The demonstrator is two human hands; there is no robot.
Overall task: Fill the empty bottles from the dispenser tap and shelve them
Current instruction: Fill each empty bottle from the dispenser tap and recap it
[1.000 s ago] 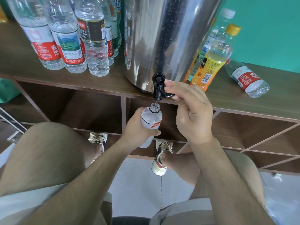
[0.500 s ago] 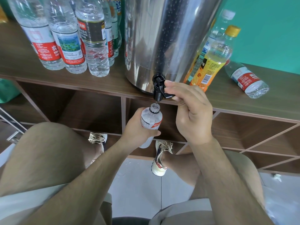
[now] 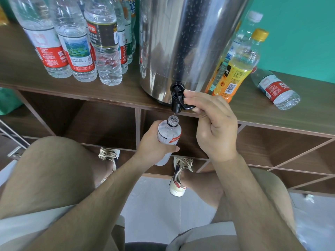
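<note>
A steel dispenser [image 3: 181, 42] stands on the wooden shelf top [image 3: 262, 113], its black tap [image 3: 176, 98] hanging over the front edge. My right hand [image 3: 212, 122] pinches the tap's lever. My left hand [image 3: 154, 144] grips a small clear bottle [image 3: 168, 134] with a red and white label, uncapped, its mouth right under the spout. Several filled bottles [image 3: 76, 42] stand in a group left of the dispenser.
An orange-label bottle [image 3: 235, 69] with a yellow cap and another bottle behind it stand right of the dispenser. A red-label bottle [image 3: 275, 89] lies on its side farther right. Open cubbies [image 3: 101, 122] sit below the shelf top. My knees and shoes are underneath.
</note>
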